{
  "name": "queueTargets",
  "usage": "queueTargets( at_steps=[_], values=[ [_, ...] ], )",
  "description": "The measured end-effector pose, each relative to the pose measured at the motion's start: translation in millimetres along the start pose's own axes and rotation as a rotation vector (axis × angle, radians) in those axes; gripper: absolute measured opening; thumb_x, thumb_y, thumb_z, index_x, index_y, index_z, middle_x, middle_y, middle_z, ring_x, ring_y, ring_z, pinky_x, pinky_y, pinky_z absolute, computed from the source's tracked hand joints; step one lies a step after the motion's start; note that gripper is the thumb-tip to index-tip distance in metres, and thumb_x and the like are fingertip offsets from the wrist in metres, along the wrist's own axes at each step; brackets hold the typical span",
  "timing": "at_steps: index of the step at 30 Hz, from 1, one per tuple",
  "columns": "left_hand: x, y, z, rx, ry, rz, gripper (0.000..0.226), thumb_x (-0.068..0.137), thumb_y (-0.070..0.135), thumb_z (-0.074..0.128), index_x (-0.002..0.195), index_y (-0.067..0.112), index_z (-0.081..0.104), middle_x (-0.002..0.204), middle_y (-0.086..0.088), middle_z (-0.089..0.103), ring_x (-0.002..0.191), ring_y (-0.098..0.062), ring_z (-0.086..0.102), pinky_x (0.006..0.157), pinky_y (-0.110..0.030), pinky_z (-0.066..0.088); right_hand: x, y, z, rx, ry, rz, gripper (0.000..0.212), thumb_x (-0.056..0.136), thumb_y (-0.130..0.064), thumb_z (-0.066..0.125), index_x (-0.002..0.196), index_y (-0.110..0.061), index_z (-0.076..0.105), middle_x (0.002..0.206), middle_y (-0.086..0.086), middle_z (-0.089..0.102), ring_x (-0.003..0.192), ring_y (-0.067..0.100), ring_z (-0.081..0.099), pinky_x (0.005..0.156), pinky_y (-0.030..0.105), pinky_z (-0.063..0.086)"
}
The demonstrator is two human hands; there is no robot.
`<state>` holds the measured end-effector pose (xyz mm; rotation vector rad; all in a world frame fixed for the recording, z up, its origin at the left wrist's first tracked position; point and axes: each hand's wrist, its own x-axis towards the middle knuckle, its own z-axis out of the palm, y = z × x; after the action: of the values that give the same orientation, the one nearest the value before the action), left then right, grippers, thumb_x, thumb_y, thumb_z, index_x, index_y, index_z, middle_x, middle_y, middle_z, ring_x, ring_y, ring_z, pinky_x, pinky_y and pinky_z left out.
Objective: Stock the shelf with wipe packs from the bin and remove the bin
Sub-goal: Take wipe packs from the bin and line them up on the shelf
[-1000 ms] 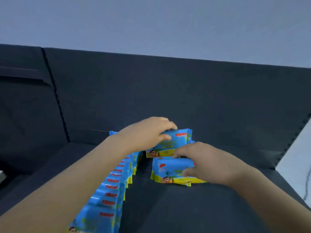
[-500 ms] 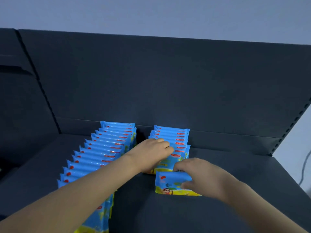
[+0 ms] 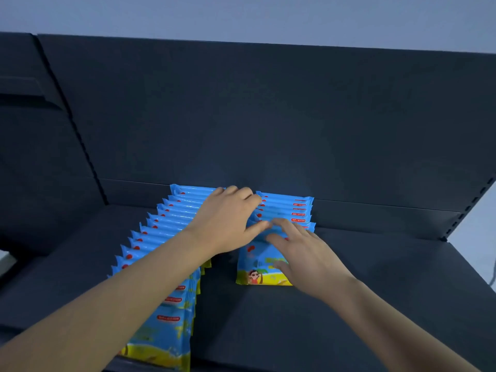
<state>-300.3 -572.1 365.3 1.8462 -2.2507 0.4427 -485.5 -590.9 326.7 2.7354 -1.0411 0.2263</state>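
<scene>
Blue and yellow wipe packs stand in two rows on a dark shelf (image 3: 375, 277). The long left row (image 3: 166, 229) runs from the back wall to the front edge. The short right row (image 3: 287, 208) stands at the back, and its front pack (image 3: 257, 267) leans against it. My left hand (image 3: 228, 221) rests over the left end of the right row, thumb touching the front pack's top. My right hand (image 3: 300, 253) lies with spread fingers flat on the front pack's face. No bin is in view.
The shelf's dark back panel (image 3: 268, 116) rises behind the rows. A perforated upright (image 3: 467, 208) marks the right end, with a pale wall beyond. Another dark shelf bay (image 3: 35, 157) lies to the left.
The front pack, lying flat under my right hand before, now stands tilted against the right row. My right hand opened onto its face, and my left hand slid back along the row.
</scene>
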Motion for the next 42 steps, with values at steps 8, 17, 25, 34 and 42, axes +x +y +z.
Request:
queueTargets(
  at_steps=[8,17,25,34,42],
  values=[
    [-31.6,-13.0,-4.2,0.081,0.013,-0.100,0.077,0.080,0.071,0.013,0.122,0.022,0.055,0.116,0.006,0.061,0.107,-0.018,0.056,0.092,-0.034,0.041,5.5,-1.4,22.3,-0.065,0.117,0.013,0.061,0.057,-0.046,0.085,0.110,-0.024,0.065,0.114,0.003,0.065,0.092,0.020,0.067,0.075,0.034,0.056],
    [-48.7,-21.5,-16.2,0.100,0.006,-0.122,0.083,0.077,0.072,0.009,0.123,0.021,0.055,0.119,0.005,0.060,0.108,-0.019,0.056,0.093,-0.035,0.041,-9.3,-1.2,24.5,-0.137,0.076,-0.106,0.091,0.038,-0.055,0.088,0.117,-0.020,0.062,0.108,0.003,0.066,0.094,0.022,0.066,0.076,0.036,0.056],
    [-59.8,-16.5,-19.1,0.136,-0.035,-0.134,0.081,0.077,0.072,0.007,0.123,0.024,0.052,0.118,0.007,0.058,0.108,-0.017,0.054,0.092,-0.032,0.041,-10.2,13.8,29.2,-0.152,0.149,-0.100,0.097,0.042,-0.048,0.091,0.124,-0.024,0.046,0.112,0.003,0.065,0.096,0.023,0.065,0.080,0.037,0.053],
    [-76.2,-12.4,-28.8,0.138,-0.009,-0.157,0.081,0.078,0.073,0.010,0.124,0.023,0.053,0.117,0.007,0.059,0.104,-0.018,0.056,0.090,-0.033,0.041,-13.0,0.8,30.6,-0.160,0.197,-0.062,0.107,0.041,-0.055,0.088,0.131,-0.018,0.042,0.115,0.007,0.065,0.108,0.029,0.063,0.087,0.049,0.052],
    [-95.4,-13.4,-35.2,0.183,-0.007,-0.323,0.094,0.073,0.081,0.006,0.126,0.021,0.054,0.120,0.002,0.060,0.106,-0.023,0.057,0.089,-0.037,0.042,-16.0,-19.3,6.4,-0.079,0.179,-0.013,0.083,0.079,-0.076,0.029,0.138,-0.019,0.040,0.131,0.004,0.057,0.123,0.027,0.053,0.101,0.046,0.042]
  ],
)
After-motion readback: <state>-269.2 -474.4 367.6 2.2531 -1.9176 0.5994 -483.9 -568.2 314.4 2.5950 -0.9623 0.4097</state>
